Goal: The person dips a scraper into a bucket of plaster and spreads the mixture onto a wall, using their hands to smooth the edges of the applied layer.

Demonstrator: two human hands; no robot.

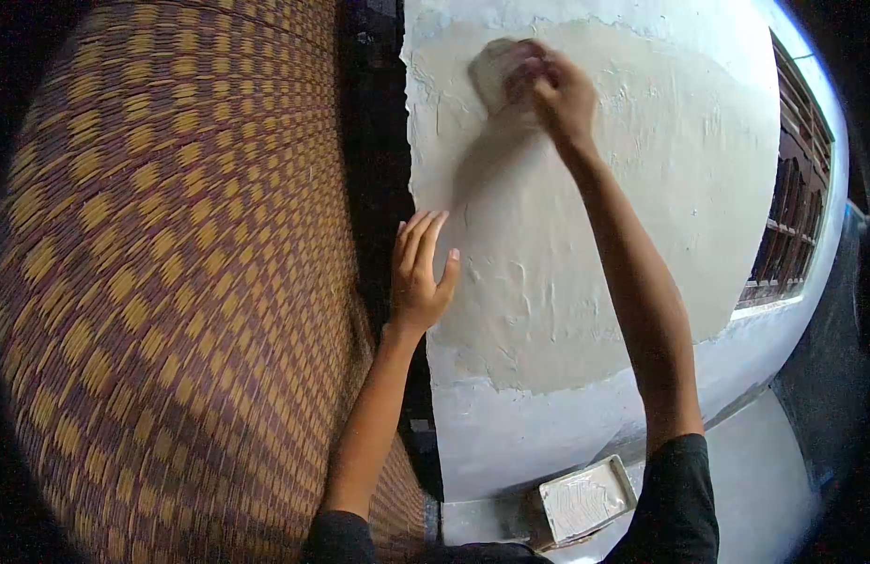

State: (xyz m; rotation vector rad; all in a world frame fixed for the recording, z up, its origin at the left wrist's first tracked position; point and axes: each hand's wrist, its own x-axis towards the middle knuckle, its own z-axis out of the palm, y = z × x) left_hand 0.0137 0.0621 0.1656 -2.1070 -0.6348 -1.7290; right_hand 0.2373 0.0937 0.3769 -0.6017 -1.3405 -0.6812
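Left hand [420, 280] — beside wall edge [416, 174]

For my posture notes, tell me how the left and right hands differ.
The right hand grips a blurred, flat tool; the left hand is open, holding nothing visible. In the picture, the right hand is higher, over the wall; the left hand is lower, by its edge. Both are bare.
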